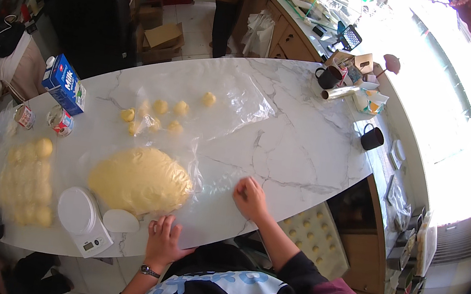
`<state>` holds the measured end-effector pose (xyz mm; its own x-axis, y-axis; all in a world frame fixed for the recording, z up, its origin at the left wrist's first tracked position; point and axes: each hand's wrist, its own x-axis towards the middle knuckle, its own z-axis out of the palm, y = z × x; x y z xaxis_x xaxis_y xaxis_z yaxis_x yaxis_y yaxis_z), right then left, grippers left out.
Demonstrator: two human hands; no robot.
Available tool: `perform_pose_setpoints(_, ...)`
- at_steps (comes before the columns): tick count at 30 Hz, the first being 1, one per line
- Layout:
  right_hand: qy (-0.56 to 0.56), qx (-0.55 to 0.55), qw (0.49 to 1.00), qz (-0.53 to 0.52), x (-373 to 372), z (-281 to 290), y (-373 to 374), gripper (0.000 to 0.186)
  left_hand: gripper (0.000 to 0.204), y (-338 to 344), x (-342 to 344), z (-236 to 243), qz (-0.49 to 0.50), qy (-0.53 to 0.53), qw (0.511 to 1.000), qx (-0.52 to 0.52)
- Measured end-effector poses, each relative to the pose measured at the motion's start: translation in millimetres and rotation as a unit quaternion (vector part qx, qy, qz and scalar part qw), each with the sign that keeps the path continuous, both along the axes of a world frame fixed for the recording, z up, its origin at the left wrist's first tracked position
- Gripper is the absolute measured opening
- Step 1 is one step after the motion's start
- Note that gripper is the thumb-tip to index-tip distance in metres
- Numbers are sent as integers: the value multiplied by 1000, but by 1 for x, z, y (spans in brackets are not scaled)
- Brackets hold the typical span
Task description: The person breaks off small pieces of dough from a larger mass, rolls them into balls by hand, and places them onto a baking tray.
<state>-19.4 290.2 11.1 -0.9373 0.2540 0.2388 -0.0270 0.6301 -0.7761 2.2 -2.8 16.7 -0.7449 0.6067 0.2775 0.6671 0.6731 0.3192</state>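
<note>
My left hand rests at the near table edge with its fingers apart and nothing in them. Just beyond it lies a big slab of yellow dough under clear plastic film. A flat white rounded piece, perhaps a dough scraper, lies between that hand and the kitchen scale. To the right of the dough, my right hand is on the marble top, its fingers curled in; what they hold, if anything, is hidden. Small yellow dough balls sit farther back on and under a plastic sheet.
More dough balls lie under film at the left, near two cans and a milk carton. Dark mugs stand at the right. Below the table edge is a tray of small pieces. Another person stands beyond the table.
</note>
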Motion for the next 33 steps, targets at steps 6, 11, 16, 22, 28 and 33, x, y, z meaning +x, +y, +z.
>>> perform_pose_setpoints(6, 58, 176, 977, -108, 5, -3, 74, 14, 72, 0, 1, -3, 0, 6, 1000, -12)
perform_pose_setpoints(11, -11, 60, 996, -59, -17, 6, 16, 20, 69, 4, -1, -2, 4, 8, 1000, -11)
perform_pose_setpoints(16, -3, -56, 994, -92, 43, 10, 35, 54, 67, 2, -1, -1, 8, 7, 1000, -12)
perform_pose_setpoints(22, -64, 20, 994, -88, 25, 29, 58, 48, 68, 1, -1, 0, 9, 9, 1000, -19)
perform_pose_setpoints(28, -61, -151, 986, -42, 9, 2, 24, 21, 67, 5, 1, -3, 11, 0, 1000, -9)
perform_pose_setpoints(33, 11, 77, 997, 18, 33, 5, 59, 14, 67, -1, 3, -2, 16, -2, 1000, -8)
